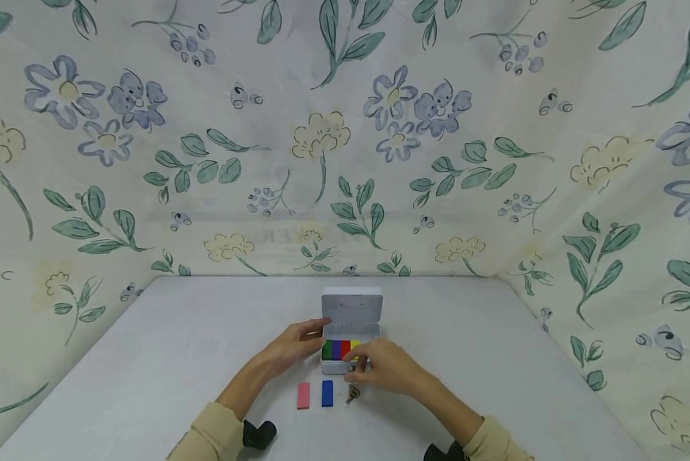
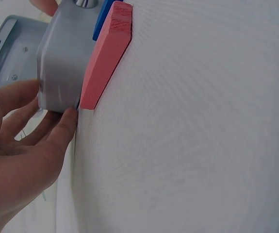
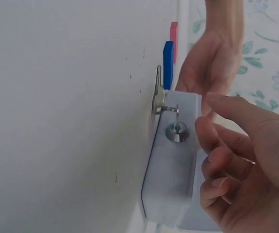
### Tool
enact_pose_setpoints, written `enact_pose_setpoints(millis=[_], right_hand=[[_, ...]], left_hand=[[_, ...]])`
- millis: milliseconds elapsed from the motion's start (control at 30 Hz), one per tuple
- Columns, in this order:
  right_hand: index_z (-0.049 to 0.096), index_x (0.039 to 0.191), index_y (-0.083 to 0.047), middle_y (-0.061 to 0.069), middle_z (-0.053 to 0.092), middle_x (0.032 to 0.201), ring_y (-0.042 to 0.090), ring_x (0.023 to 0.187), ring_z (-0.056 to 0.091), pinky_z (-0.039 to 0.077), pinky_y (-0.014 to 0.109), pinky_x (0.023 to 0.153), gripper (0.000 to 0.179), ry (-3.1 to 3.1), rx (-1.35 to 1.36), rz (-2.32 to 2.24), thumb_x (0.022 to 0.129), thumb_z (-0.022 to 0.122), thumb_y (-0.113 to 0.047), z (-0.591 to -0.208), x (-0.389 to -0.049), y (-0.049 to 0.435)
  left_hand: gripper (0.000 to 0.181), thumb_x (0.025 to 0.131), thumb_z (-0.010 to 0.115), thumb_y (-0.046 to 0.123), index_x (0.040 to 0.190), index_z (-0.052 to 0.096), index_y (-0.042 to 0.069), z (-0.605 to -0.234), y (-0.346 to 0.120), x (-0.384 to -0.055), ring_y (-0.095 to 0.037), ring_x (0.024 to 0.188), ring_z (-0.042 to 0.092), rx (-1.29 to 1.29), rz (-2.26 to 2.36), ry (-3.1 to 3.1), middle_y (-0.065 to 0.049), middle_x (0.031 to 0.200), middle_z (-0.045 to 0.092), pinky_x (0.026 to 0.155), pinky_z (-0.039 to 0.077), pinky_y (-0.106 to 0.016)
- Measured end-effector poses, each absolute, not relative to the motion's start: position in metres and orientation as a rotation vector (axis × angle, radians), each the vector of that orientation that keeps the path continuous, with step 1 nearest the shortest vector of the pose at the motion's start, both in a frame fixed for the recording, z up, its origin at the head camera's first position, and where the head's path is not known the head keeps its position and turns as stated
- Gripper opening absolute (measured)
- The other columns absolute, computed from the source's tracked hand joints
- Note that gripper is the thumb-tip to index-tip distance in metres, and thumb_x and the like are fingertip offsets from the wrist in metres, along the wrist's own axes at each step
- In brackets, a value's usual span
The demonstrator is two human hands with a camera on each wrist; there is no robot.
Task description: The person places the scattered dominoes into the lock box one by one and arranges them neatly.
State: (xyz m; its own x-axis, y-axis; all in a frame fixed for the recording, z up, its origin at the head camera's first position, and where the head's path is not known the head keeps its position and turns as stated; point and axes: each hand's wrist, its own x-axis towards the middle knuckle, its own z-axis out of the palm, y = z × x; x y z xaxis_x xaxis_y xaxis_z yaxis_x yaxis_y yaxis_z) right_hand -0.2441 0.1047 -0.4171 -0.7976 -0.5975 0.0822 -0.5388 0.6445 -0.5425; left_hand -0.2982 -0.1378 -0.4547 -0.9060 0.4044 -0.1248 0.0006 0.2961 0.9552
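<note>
A small white metal box [image 1: 334,368] stands on the table with its lid [image 1: 352,310] raised. Inside lies a row of green, purple, red and yellow blocks [image 1: 345,347]. My left hand [image 1: 291,346] touches the box's left end with its fingertips. Over the front right rim is my right hand [image 1: 387,366], thumb and index finger apart at the rim, other fingers loosely curled; nothing shows between them. A key sits in the front lock [image 3: 177,130], and a second key [image 3: 157,99] hangs from it. Left of the keys lie a blue block [image 1: 327,393] and a pink block [image 1: 303,396].
The white table [image 1: 206,320] extends around the box. A flowered cloth [image 1: 321,224] rises behind it and along both sides. Black wrist gear [image 1: 258,435] shows beside the left sleeve, and more black gear [image 1: 445,452] beside the right one.
</note>
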Motion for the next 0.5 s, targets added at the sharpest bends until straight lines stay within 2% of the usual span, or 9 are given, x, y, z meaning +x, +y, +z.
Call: enact_pose_setpoints(millis=[500], right_hand=[[0.073, 0.116, -0.015, -0.015, 0.065, 0.066, -0.003, 0.057, 0.053, 0.045, 0.013, 0.055, 0.037, 2.676, -0.974, -0.762, 0.086, 0.075, -0.036, -0.418, -0.238, 0.091]], left_hand=[[0.053, 0.096, 0.061, 0.016, 0.147, 0.045, 0.014, -0.452, -0.138, -0.298, -0.040, 0.140, 0.042, 0.379, 1.647, 2.230, -0.015, 0.155, 0.040, 0.111, 0.040, -0.054]])
